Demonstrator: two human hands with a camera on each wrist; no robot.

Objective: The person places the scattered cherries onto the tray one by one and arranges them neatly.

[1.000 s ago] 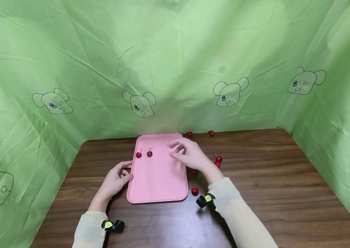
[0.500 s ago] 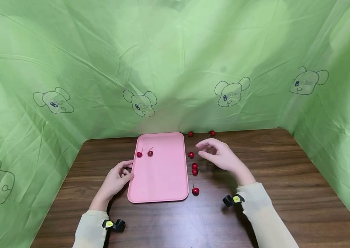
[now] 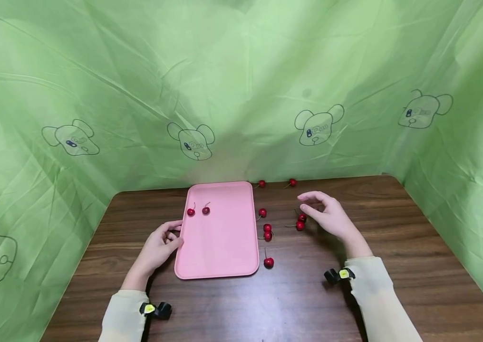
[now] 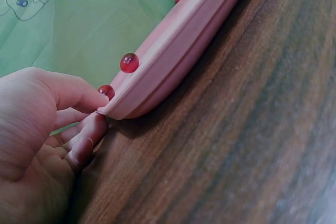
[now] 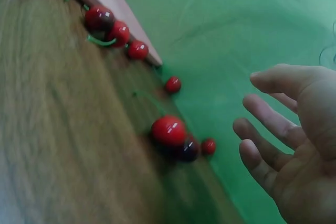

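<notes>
A pink tray (image 3: 220, 247) lies on the wooden table with two stemmed cherries on it, a bright one (image 3: 191, 212) and a darker one (image 3: 206, 210). My left hand (image 3: 161, 244) pinches the tray's left rim, the thumb on the edge and other fingers lower down, as the left wrist view shows. To the right of the tray, my right hand (image 3: 329, 213) hovers with fingers spread and nothing between them. Close by its fingertips lie two cherries side by side, one red (image 5: 169, 130) and one dark (image 5: 187, 149).
Several more cherries lie along the tray's right side, among them a front one (image 3: 268, 262) and a pair (image 3: 267, 232). Two others, a left one (image 3: 261, 184) and a right one (image 3: 293, 182), lie near the table's back edge. Green cloth (image 3: 241, 95) rises behind and at both sides.
My right hand has moved right, from over the tray past its right edge to beside the two cherries, its fingers loose. My left hand and the tray have stayed put.
</notes>
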